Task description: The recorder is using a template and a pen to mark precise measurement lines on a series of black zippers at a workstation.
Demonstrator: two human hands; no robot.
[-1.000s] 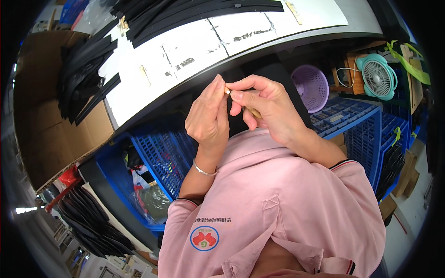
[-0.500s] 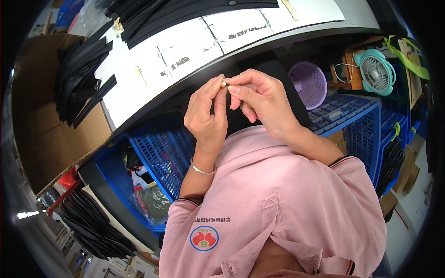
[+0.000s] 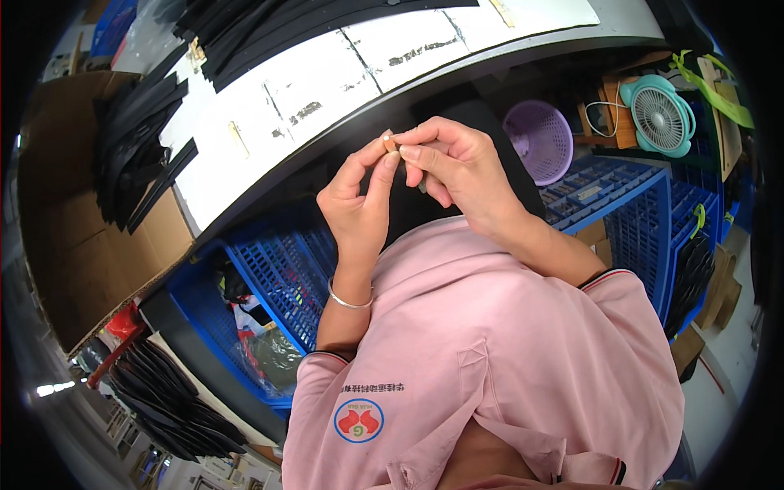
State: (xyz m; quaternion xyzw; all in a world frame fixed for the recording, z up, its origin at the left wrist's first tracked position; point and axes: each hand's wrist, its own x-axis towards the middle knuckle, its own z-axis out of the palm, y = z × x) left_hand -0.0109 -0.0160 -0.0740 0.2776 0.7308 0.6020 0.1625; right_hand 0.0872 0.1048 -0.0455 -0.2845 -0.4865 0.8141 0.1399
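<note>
Near the table's front edge, my left hand (image 3: 359, 196) and my right hand (image 3: 472, 167) meet at the fingertips. Pinched between them is a small tan piece with a whitish end (image 3: 388, 144), too small to name. The left thumb and forefinger close on it from one side. On the other side, the right thumb and forefinger are pressed together against it, while the remaining right fingers curl inward; a dark speck shows beside them. A bangle (image 3: 349, 302) circles my left wrist.
Black strips (image 3: 143, 147) lie on the white table (image 3: 245, 175) and over an open cardboard box (image 3: 61, 220). Blue crates (image 3: 273, 273) stand at lower left, more blue crates (image 3: 629, 208) at right. A purple basket (image 3: 549, 147) and a teal fan (image 3: 660, 118) are beyond.
My left fingers have shifted slightly left and opened a little around the small piece, so more of its tan side shows. The right hand keeps nearly the same pinch.
</note>
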